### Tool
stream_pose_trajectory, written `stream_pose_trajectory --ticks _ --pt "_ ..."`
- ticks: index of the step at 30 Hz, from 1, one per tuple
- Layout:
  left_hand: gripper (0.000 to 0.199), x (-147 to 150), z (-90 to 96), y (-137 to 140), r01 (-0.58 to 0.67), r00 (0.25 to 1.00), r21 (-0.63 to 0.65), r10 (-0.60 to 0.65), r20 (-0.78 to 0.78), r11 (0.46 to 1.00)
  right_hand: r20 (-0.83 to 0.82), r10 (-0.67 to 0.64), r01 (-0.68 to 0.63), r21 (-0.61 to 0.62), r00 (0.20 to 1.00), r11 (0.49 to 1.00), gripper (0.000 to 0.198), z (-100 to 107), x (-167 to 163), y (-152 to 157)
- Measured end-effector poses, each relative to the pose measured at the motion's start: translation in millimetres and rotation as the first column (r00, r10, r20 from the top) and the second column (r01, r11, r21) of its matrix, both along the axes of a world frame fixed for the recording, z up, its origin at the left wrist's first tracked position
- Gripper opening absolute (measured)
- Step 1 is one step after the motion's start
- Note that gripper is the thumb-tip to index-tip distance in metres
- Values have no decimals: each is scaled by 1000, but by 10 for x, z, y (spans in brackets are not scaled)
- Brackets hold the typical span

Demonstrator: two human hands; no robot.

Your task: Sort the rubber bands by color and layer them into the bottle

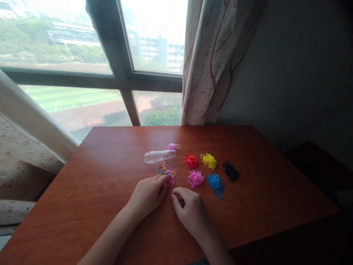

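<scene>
My left hand (151, 189) reaches to a small mixed-colour pile of rubber bands (167, 169), its fingertips closed at the pile's near edge. Whatever those fingers may grip is hidden. Just to the right, my right hand (190, 206) rests low over the table with thumb and index finger curled together; anything between them is too small to make out. Sorted heaps of bands lie beyond it: pink bands (195, 179), red bands (191, 161), yellow bands (209, 161), blue bands (215, 184) and black bands (231, 171).
A clear plastic bottle (158, 156) lies on its side behind the mixed pile, its mouth to the right. Beside that mouth is a pink cap with a loop (173, 146). The brown wooden table (104, 176) meets a window (121, 79) and a patterned curtain (212, 62).
</scene>
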State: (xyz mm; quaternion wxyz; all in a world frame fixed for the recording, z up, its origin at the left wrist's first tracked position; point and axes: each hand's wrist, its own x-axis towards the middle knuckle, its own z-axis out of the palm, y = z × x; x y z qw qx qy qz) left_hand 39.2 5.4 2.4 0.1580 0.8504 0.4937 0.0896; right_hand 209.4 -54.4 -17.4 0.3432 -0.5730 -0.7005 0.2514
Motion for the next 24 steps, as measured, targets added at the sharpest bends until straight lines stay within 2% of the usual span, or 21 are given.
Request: stream_pose_trajectory --ticks 11,24 --pt "24 -94 75 25 -10 1000 -31 11 21 999 -1 -7 7 19 1000 1000 14 1 -1 6" --pt "25 -159 75 46 -37 999 5 37 14 999 -3 -8 9 23 1000 1000 14 18 -3 3"
